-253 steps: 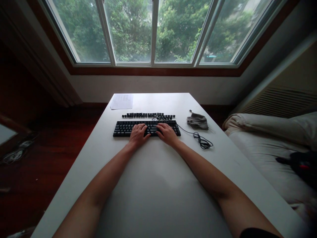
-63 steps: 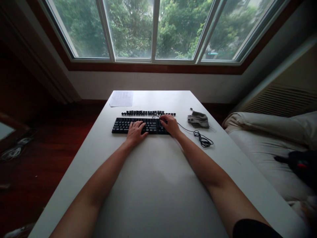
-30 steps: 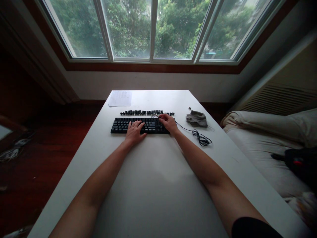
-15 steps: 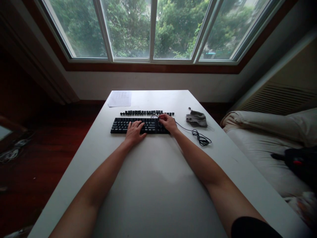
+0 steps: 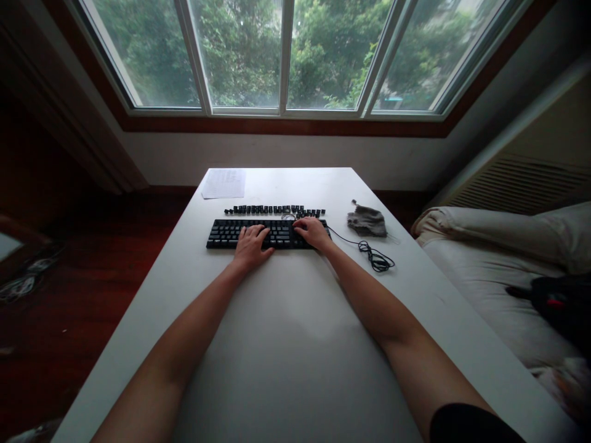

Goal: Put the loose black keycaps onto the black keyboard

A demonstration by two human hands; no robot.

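A black keyboard (image 5: 222,232) lies across the white table, dark keys covering its left and middle. My left hand (image 5: 250,243) rests on it palm down, fingers spread over the keys and thumb near the front edge. Over the right part of the keyboard is my right hand (image 5: 312,231), thumb and fingers drawn together at its surface; anything between the fingertips is too small to tell. Behind the keyboard stand loose black keycaps (image 5: 268,209) in rows. A thin wire loop (image 5: 288,216) lies at the keyboard's back edge, just left of my right fingers.
A black cable (image 5: 378,261) runs from the keyboard into a coiled bundle on the right. Beyond it lies a crumpled grey cloth (image 5: 367,220). Paper sheets (image 5: 224,183) are at the table's (image 5: 295,344) far left corner. A cushioned seat (image 5: 480,277) is at the right.
My right hand has shifted slightly left and toward me, from the keyboard's back edge onto its right part, showing more keycaps behind. My left hand stays in place.
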